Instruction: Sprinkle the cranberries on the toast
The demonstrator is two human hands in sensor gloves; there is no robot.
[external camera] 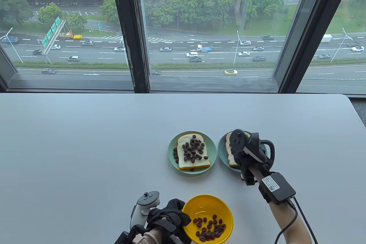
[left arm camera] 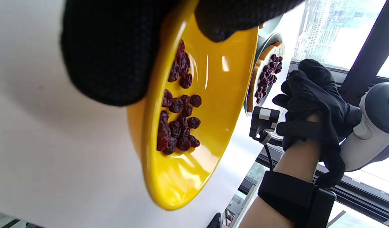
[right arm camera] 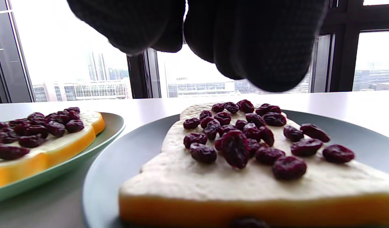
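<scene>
Low in the table view, just left of centre, the left hand (external camera: 168,216) holds the yellow bowl (external camera: 208,218) by its left rim; in the left wrist view its fingers (left arm camera: 112,53) wrap the outside of the bowl and a thumb lies over the rim, so that grip is closed on the bowl. A loose heap of dried cranberries (external camera: 210,228) sits in the bowl's lower half. Above it, at the middle of the frame, a green plate (external camera: 172,149) carries a slice of toast (external camera: 192,152) covered with dark cranberries. Just right of it, a blue plate (external camera: 222,152) holds a second slice of toast (right arm camera: 245,177), also topped with cranberries (right arm camera: 251,139). The right hand (external camera: 247,152) hovers over this second slice; in the right wrist view its fingertips (right arm camera: 260,47) hang bunched close together above the berries, a narrow grip, though whether it holds any cranberries I cannot tell. Both plates and the bowl rest on the pale grey worktop (external camera: 85,146).
</scene>
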